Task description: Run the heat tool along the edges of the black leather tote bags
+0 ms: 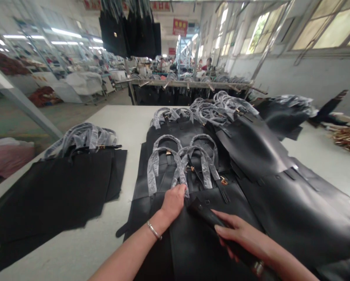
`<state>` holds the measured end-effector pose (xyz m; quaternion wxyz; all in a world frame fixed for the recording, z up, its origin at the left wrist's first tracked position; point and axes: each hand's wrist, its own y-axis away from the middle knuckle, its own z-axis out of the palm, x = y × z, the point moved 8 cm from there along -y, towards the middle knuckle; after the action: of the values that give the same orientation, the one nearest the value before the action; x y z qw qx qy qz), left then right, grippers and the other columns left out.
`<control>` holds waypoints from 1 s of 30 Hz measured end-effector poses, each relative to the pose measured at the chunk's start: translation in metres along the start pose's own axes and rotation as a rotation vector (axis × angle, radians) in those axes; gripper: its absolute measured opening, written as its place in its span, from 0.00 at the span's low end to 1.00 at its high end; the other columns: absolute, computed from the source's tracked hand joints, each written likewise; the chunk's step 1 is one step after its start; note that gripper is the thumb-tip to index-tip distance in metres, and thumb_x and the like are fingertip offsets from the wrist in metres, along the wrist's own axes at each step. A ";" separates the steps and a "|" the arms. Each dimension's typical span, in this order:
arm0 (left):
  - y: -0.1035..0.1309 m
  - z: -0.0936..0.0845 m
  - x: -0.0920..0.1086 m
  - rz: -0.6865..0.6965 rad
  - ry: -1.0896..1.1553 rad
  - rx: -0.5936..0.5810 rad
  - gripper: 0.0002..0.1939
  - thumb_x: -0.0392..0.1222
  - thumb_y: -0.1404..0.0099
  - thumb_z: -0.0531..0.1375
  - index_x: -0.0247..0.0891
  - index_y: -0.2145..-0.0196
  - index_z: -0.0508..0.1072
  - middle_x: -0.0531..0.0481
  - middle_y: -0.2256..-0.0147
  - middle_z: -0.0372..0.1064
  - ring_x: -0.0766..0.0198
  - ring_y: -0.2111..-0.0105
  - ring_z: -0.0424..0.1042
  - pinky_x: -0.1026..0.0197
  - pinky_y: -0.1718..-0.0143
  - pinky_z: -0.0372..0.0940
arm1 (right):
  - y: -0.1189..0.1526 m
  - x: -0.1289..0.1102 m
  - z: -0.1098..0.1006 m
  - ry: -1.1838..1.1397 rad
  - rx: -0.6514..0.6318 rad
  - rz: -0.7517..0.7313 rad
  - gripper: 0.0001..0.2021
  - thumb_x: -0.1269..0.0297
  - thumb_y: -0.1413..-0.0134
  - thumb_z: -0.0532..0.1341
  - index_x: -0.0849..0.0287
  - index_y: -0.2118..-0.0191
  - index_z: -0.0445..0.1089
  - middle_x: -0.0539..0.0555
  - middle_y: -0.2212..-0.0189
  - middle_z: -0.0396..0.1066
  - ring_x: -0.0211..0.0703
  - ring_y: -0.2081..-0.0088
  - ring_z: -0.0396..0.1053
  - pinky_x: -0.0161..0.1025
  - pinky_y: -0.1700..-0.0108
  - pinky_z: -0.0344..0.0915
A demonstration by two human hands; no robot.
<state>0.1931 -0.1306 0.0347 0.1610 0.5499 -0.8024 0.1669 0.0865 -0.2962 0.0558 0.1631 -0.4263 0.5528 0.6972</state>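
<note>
Several black bag pieces with plastic-wrapped handles lie in a pile in front of me. My left hand (175, 201) is closed at the lower end of a wrapped handle (180, 173), near the top edge of a black bag panel (215, 253). To its right, my right hand (236, 232) has its fingers wrapped round a folded black leather piece (202, 210) that slants across the panel. Gold-coloured buckles (190, 169) show between the handles. A loose black strap end (122, 230) sticks out at the pile's left side.
On the left of the pale table (116, 117) lies another stack of black panels (54, 191). More black bags (253, 144) are heaped at the right, beside gold-coloured metal parts (349, 138). Black bags (130, 33) hang overhead beyond the table, and a metal rack (192, 84) stands behind.
</note>
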 end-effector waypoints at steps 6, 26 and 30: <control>-0.002 -0.002 -0.007 -0.066 0.096 0.081 0.11 0.31 0.32 0.47 0.40 0.58 0.66 0.48 0.62 0.72 0.60 0.60 0.72 0.61 0.58 0.62 | 0.000 0.001 -0.001 -0.004 0.013 0.001 0.36 0.56 0.45 0.61 0.58 0.34 0.49 0.45 0.77 0.67 0.33 0.82 0.67 0.28 0.82 0.62; -0.006 0.008 -0.042 -0.241 0.775 0.102 0.05 0.40 0.37 0.53 0.37 0.63 0.62 0.56 0.75 0.65 0.67 0.74 0.68 0.65 0.70 0.62 | -0.007 -0.042 -0.011 -0.013 0.162 -0.229 0.39 0.53 0.47 0.63 0.58 0.34 0.49 0.46 0.74 0.67 0.35 0.80 0.65 0.33 0.80 0.63; 0.020 -0.013 -0.057 -0.274 0.807 -0.024 0.17 0.41 0.49 0.65 0.36 0.61 0.67 0.57 0.76 0.65 0.68 0.76 0.66 0.66 0.72 0.60 | 0.007 -0.038 -0.022 0.006 0.192 -0.163 0.40 0.49 0.50 0.64 0.57 0.35 0.51 0.46 0.75 0.67 0.36 0.80 0.65 0.33 0.79 0.62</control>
<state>0.1953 -0.0711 0.0191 0.4892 0.5401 -0.5964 0.3366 0.1130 -0.3088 0.0888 0.2578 -0.4543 0.5811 0.6241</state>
